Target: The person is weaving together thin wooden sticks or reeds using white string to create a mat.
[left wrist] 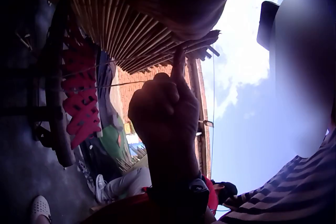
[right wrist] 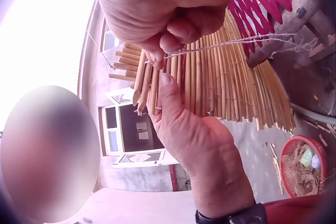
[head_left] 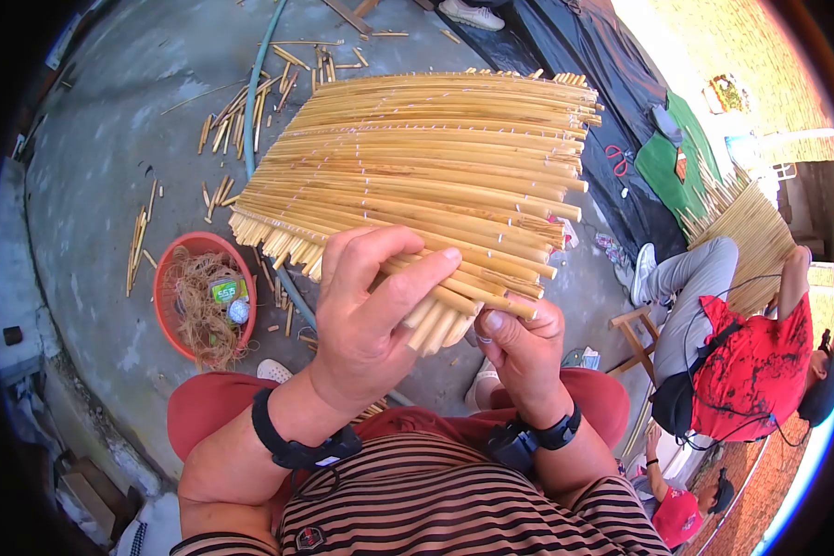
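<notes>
A fan-shaped mat of reeds (head_left: 417, 157), tied with rows of light thread, spreads away from both hands in the head view. My left hand (head_left: 366, 301) grips its near edge, fingers over the reeds; in the right wrist view that hand's thumb (right wrist: 169, 90) lies on them. Close to the reed ends, my right hand (head_left: 528, 357) has its fingers curled, and in the right wrist view the hand (right wrist: 168, 11) pinches a pale twine (right wrist: 231, 42) against the reeds. The twine stretches sideways across the mat. My left palm is dark in the left wrist view.
A red basin (head_left: 167, 306) with tangled fibre stands on the floor at left, near a hose (head_left: 250, 120) and scattered reed pieces (head_left: 241, 116). A person in red (head_left: 755, 371) sits at right by another mat (head_left: 751, 232). Red scissors (head_left: 618, 159) lie on dark sheeting.
</notes>
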The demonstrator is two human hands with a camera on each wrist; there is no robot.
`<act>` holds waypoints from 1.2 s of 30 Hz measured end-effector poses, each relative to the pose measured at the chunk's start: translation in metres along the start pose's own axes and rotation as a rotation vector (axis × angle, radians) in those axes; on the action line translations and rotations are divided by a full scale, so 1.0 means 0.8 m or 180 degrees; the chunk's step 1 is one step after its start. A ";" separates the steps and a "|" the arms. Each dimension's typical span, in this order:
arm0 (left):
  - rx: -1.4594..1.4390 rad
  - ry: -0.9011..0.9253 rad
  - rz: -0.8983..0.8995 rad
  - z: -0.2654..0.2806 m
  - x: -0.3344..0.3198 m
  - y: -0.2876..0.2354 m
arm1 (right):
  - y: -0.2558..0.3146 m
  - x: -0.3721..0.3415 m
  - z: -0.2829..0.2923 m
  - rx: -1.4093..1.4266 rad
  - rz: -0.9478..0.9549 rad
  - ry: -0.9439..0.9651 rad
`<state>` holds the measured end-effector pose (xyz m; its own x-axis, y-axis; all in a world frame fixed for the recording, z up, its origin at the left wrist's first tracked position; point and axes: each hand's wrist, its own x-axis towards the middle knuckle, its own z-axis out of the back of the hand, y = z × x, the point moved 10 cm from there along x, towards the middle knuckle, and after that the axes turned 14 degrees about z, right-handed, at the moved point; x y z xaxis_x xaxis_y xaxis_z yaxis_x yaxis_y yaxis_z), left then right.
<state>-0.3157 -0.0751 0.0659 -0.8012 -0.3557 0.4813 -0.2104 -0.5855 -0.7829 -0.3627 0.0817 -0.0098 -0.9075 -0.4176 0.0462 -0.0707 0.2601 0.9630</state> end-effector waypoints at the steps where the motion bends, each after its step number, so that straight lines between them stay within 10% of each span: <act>1: -0.0018 -0.0011 -0.0021 0.000 0.001 -0.002 | -0.001 -0.001 0.000 0.0009 0.0033 0.0037; 36: -0.1860 -0.0269 0.1218 0.106 0.016 -0.004 | 0.134 0.014 -0.153 -0.0737 0.1424 0.0799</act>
<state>-0.2777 -0.1395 0.1079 -0.8378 -0.5277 0.1401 -0.2078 0.0709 -0.9756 -0.3293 -0.0019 0.1266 -0.6996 -0.5123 0.4981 0.4169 0.2735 0.8668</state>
